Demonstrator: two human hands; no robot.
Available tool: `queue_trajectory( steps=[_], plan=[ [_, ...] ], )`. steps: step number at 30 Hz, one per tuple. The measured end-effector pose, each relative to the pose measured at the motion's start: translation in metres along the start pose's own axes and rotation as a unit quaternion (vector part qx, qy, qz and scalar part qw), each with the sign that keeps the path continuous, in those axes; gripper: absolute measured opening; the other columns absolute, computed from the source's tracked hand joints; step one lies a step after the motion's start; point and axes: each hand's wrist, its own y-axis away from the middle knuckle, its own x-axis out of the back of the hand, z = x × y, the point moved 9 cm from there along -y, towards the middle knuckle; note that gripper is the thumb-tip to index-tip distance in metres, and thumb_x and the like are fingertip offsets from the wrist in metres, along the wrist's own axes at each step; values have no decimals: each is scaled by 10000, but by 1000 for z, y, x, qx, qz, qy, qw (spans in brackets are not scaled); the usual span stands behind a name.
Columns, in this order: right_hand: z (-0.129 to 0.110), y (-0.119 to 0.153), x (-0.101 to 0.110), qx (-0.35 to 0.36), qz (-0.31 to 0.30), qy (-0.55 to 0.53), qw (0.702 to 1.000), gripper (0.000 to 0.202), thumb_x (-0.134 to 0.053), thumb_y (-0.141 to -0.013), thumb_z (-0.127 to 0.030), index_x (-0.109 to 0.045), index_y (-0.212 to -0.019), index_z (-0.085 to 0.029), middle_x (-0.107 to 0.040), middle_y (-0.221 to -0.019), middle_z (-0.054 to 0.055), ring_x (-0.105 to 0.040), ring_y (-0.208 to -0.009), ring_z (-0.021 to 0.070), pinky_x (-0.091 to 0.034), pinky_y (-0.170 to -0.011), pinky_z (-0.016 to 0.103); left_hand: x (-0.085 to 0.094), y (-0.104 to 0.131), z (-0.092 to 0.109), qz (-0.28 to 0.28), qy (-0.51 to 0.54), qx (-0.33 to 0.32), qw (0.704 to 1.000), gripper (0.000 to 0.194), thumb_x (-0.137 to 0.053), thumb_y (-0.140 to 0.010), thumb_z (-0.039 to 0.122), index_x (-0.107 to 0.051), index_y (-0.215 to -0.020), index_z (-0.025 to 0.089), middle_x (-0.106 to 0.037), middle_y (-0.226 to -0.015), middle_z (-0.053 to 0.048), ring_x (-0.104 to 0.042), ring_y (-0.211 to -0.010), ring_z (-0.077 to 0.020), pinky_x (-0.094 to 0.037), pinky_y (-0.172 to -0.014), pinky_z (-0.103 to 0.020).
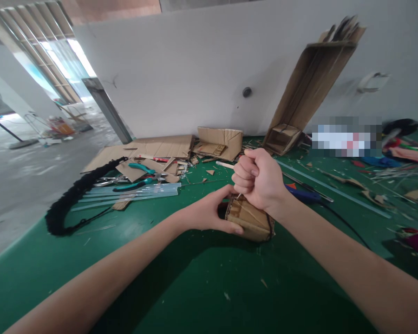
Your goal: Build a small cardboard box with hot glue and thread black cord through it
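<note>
My left hand (209,211) grips the left side of a small cardboard box (249,218), thumb on the near face and fingers behind. The box rests on the green tabletop, with a dark cord or band at its right end. Closed in a fist just above the box, my right hand (257,178) holds a thin tool with a pale, stick-like end (225,164) jutting out to the left. A slim shaft shows beneath the fist at the top of the box. Fingers hide most of the tool, so its kind and whether its tip enters the cardboard are unclear.
Left of the box lie teal-handled pliers (139,183), clear glue sticks (132,194) and a black fuzzy strip (69,199). Cardboard pieces (167,146) line the wall. A tall cardboard holder (311,88) leans there. A blue glue gun (304,195) with a cord lies right.
</note>
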Motion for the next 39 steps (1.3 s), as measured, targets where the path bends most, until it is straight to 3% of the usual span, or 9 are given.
queue_trajectory(
  steps=[17, 26, 33, 39],
  plan=[
    [4, 2, -8, 15, -16, 67, 998, 447, -389, -797, -229, -265, -369, -197, -165, -382, -76, -129, -336, 48, -85, -335, 194, -1, -1, -1, 3, 13, -12, 1000, 859, -784, -662, 312, -316, -1377, 220, -440, -1406, -123, -450, -1262, -311, -443, -986, -419],
    [18, 6, -23, -7, -111, 178, 978, 439, -412, -833, -243, -291, -412, -205, -200, -387, -80, -154, -353, 48, -92, -350, 204, 4, 2, -2, 20, -43, 7, 999, 738, -787, -651, 355, -425, -1266, 168, -520, -1309, -143, -500, -1204, -310, -452, -972, -442],
    [9, 1, -25, 63, -78, 147, 984, 408, -422, -759, -184, -283, -376, -209, -199, -360, -72, -177, -337, 48, -122, -346, 209, 5, 0, -6, 34, -51, -2, 998, 750, -794, -633, 364, -435, -1264, 177, -523, -1303, -137, -495, -1200, -315, -445, -973, -462],
    [11, -5, -27, 42, -47, 143, 988, 399, -434, -731, -198, -280, -363, -211, -177, -350, -81, -155, -318, 42, -87, -333, 199, 2, 0, -5, 27, -41, 7, 999, 709, -790, -637, 383, -462, -1224, 160, -521, -1308, -153, -503, -1197, -315, -439, -973, -454]
  ],
)
